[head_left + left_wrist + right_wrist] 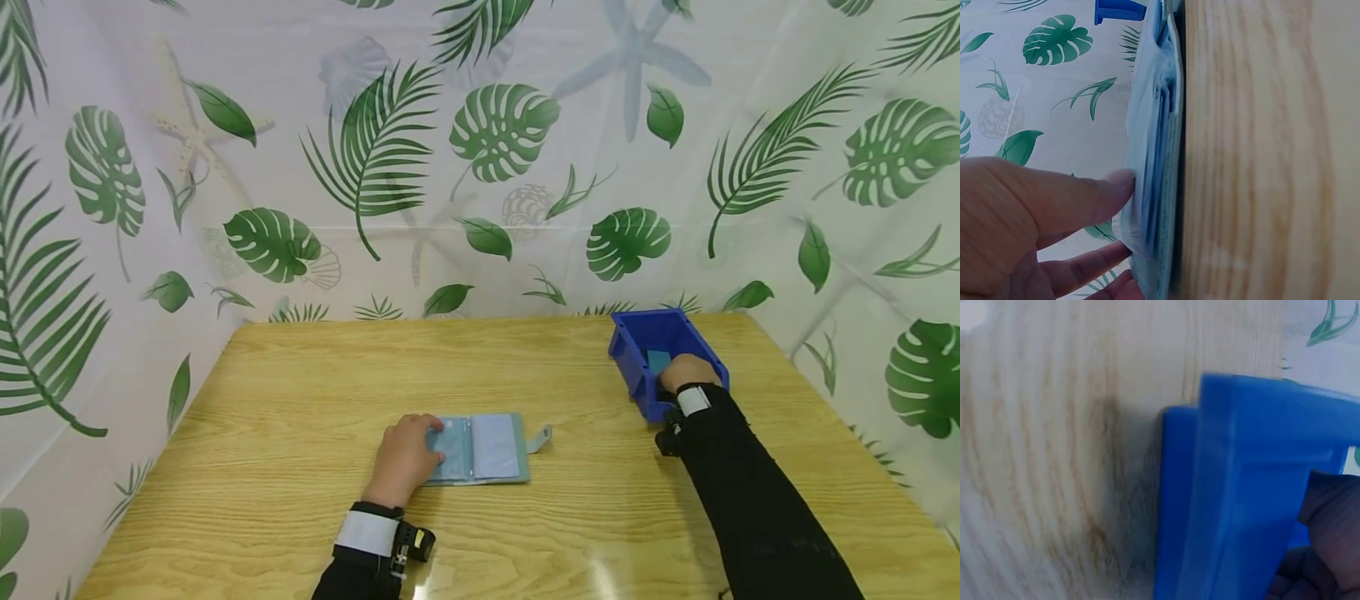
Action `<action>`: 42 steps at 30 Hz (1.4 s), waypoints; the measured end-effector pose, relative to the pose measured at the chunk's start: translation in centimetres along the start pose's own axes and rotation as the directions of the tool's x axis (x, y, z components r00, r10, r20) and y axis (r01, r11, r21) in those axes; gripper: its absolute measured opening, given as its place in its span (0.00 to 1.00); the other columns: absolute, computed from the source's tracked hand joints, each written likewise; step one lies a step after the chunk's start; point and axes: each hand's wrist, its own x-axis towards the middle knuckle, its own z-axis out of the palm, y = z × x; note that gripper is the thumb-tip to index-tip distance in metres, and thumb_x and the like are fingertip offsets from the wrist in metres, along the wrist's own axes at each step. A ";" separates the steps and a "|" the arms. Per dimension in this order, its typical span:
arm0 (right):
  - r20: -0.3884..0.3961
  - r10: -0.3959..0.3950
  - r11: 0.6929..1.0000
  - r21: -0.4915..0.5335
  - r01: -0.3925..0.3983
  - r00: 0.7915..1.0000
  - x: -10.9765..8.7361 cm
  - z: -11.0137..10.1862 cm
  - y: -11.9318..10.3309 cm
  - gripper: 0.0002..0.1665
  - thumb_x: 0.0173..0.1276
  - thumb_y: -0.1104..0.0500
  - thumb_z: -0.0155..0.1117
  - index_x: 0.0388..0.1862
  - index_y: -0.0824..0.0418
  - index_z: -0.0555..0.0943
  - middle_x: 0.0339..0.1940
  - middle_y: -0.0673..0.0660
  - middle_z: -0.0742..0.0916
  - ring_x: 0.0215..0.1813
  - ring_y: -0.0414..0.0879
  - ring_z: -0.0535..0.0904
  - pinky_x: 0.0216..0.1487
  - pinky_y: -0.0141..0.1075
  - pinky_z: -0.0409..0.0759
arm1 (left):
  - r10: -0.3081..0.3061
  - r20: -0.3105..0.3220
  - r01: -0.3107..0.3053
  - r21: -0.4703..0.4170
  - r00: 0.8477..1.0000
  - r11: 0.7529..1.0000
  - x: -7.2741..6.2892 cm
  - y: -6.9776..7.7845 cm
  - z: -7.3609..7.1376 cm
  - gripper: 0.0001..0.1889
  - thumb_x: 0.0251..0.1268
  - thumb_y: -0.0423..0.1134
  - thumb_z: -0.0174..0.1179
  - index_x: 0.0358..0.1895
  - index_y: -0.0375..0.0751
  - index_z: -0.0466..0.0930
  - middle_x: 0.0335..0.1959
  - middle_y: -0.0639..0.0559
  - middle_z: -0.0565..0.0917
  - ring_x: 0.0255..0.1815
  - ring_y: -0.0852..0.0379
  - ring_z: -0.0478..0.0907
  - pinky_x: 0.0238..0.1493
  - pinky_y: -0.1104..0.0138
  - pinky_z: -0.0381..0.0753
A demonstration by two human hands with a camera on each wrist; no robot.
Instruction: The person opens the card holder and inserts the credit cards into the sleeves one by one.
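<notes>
A light-blue card holder lies unfolded on the table, its clear sleeves showing and its snap strap sticking out to the right. My left hand rests on its left side, thumb and fingers spread. In the left wrist view the thumb touches the stacked sleeves, with other fingers at the lower edge. My right hand reaches down inside a blue bin, beside a teal flat piece. The bin wall hides most of its fingers, so I cannot tell what they hold.
The bin stands at the right rear of the wood-grain table. Behind and beside the table hangs a white cloth printed with green leaves. The bin's rim rises close in front of the right wrist camera.
</notes>
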 end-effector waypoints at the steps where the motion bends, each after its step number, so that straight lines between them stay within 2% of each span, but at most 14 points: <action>1: -0.001 -0.015 1.000 0.001 0.015 1.000 -0.1 0.1 0.0 0.25 0.70 0.57 0.49 0.51 0.80 0.76 0.54 0.80 0.77 0.53 0.70 0.76 0.47 0.58 0.77 | -0.002 0.001 0.002 -0.001 1.000 1.000 0.0 0.0 0.0 0.19 0.48 0.31 0.74 0.47 0.39 0.84 0.50 0.38 0.81 0.49 0.38 0.76 0.50 0.49 0.76; 6: 0.036 -0.089 0.996 -0.017 0.089 0.995 -1.6 0.5 -0.6 0.33 0.67 0.46 0.58 0.49 0.78 0.79 0.51 0.78 0.80 0.50 0.69 0.78 0.45 0.58 0.78 | -0.003 0.011 0.003 -0.006 1.000 1.000 -0.2 0.1 0.0 0.19 0.49 0.31 0.73 0.47 0.39 0.84 0.50 0.38 0.81 0.50 0.38 0.76 0.50 0.49 0.75; 8: 0.037 -0.105 0.994 -0.022 0.105 0.994 -2.5 0.6 -1.1 0.38 0.65 0.43 0.60 0.51 0.80 0.78 0.51 0.78 0.80 0.50 0.69 0.78 0.46 0.59 0.78 | 0.000 0.012 0.000 -0.001 1.000 1.000 -0.2 0.2 0.0 0.19 0.49 0.31 0.73 0.48 0.39 0.84 0.50 0.38 0.81 0.49 0.38 0.76 0.50 0.50 0.76; 10: 0.024 -0.116 0.993 -0.015 0.117 0.993 -3.1 0.7 -1.6 0.38 0.64 0.42 0.62 0.50 0.78 0.78 0.47 0.75 0.82 0.47 0.66 0.80 0.45 0.57 0.78 | 0.001 0.016 -0.001 0.003 1.000 1.000 -0.1 0.1 -0.1 0.19 0.49 0.31 0.73 0.48 0.39 0.84 0.50 0.38 0.81 0.49 0.38 0.76 0.49 0.50 0.76; 12: -0.008 -0.126 0.992 0.005 0.126 0.992 -3.5 0.8 -1.8 0.34 0.63 0.44 0.63 0.47 0.77 0.79 0.41 0.72 0.83 0.42 0.62 0.80 0.42 0.55 0.79 | -0.001 0.018 0.001 0.010 1.000 1.000 0.1 0.1 -0.1 0.19 0.50 0.31 0.73 0.48 0.39 0.84 0.50 0.39 0.81 0.48 0.38 0.76 0.49 0.50 0.76; 16: -0.073 -0.135 0.988 0.060 0.140 0.988 -3.7 0.6 -2.2 0.22 0.63 0.48 0.64 0.27 0.69 0.79 0.23 0.60 0.81 0.28 0.52 0.78 0.30 0.44 0.76 | -0.001 0.017 0.001 0.012 1.000 1.000 0.3 0.1 -0.2 0.19 0.50 0.31 0.73 0.48 0.39 0.84 0.51 0.39 0.81 0.49 0.38 0.76 0.49 0.50 0.76; 19: -0.090 -0.148 0.983 0.098 0.157 0.985 -3.8 0.5 -2.1 0.20 0.64 0.52 0.64 0.19 0.64 0.76 0.15 0.55 0.79 0.22 0.48 0.76 0.25 0.38 0.71 | 0.006 0.018 -0.006 0.003 1.000 1.000 0.1 0.1 -0.2 0.19 0.50 0.31 0.73 0.49 0.39 0.84 0.51 0.38 0.81 0.49 0.37 0.76 0.50 0.49 0.75; 23: -0.085 -0.200 0.970 0.125 0.210 0.976 -4.0 0.2 -1.9 0.18 0.66 0.56 0.63 0.22 0.68 0.81 0.14 0.55 0.82 0.23 0.49 0.80 0.31 0.41 0.76 | 0.012 0.024 -0.012 0.000 1.000 1.000 -0.1 0.1 -0.2 0.19 0.50 0.31 0.73 0.48 0.38 0.84 0.50 0.38 0.81 0.49 0.37 0.76 0.50 0.49 0.75; 27: -0.110 -0.240 0.963 0.095 0.251 0.964 -4.1 -0.2 -1.9 0.17 0.69 0.59 0.59 0.25 0.70 0.81 0.16 0.56 0.84 0.25 0.51 0.82 0.36 0.47 0.79 | 0.019 0.014 -0.019 0.011 1.000 1.000 -0.1 0.1 -0.3 0.18 0.50 0.31 0.73 0.48 0.38 0.84 0.50 0.38 0.81 0.49 0.38 0.76 0.49 0.49 0.75; 30: -0.181 -0.262 0.962 0.025 0.271 0.948 -4.4 -0.3 -2.0 0.15 0.69 0.62 0.55 0.23 0.68 0.78 0.17 0.59 0.82 0.25 0.52 0.79 0.30 0.48 0.77 | 0.021 0.004 -0.021 0.011 1.000 1.000 -0.1 0.0 -0.3 0.18 0.50 0.31 0.73 0.47 0.38 0.84 0.49 0.38 0.81 0.48 0.38 0.76 0.48 0.50 0.75; 35: -0.309 -0.321 0.947 -0.098 0.306 0.895 -5.1 0.3 -1.7 0.14 0.65 0.67 0.52 0.18 0.67 0.75 0.17 0.61 0.79 0.20 0.53 0.75 0.19 0.47 0.73 | 0.012 0.015 -0.012 0.010 1.000 1.000 -0.1 0.1 -0.3 0.18 0.50 0.31 0.73 0.47 0.38 0.84 0.49 0.38 0.81 0.48 0.39 0.77 0.48 0.50 0.76; 39: -0.357 -0.363 0.931 -0.154 0.330 0.860 -5.4 0.8 -1.4 0.12 0.64 0.68 0.54 0.20 0.70 0.75 0.15 0.61 0.78 0.17 0.53 0.74 0.16 0.47 0.73 | 0.009 0.026 -0.009 0.018 1.000 1.000 -0.1 0.1 -0.2 0.18 0.50 0.32 0.73 0.48 0.39 0.84 0.50 0.39 0.81 0.48 0.39 0.77 0.48 0.50 0.76; 41: -0.366 -0.357 0.934 -0.137 0.330 0.859 -5.3 0.9 -1.3 0.10 0.64 0.68 0.54 0.24 0.72 0.76 0.17 0.63 0.79 0.18 0.54 0.75 0.17 0.48 0.74 | 0.010 0.026 -0.010 0.022 1.000 1.000 -0.1 0.1 -0.2 0.18 0.50 0.32 0.73 0.48 0.39 0.84 0.50 0.39 0.81 0.48 0.39 0.76 0.48 0.50 0.76; 42: -0.362 -0.344 0.939 -0.115 0.325 0.866 -5.2 0.9 -1.3 0.10 0.65 0.67 0.53 0.27 0.73 0.77 0.19 0.65 0.80 0.20 0.56 0.76 0.19 0.49 0.75 | 0.011 0.025 -0.011 0.022 1.000 1.000 -0.1 0.1 -0.2 0.18 0.50 0.32 0.73 0.48 0.39 0.84 0.50 0.39 0.81 0.48 0.39 0.76 0.48 0.50 0.76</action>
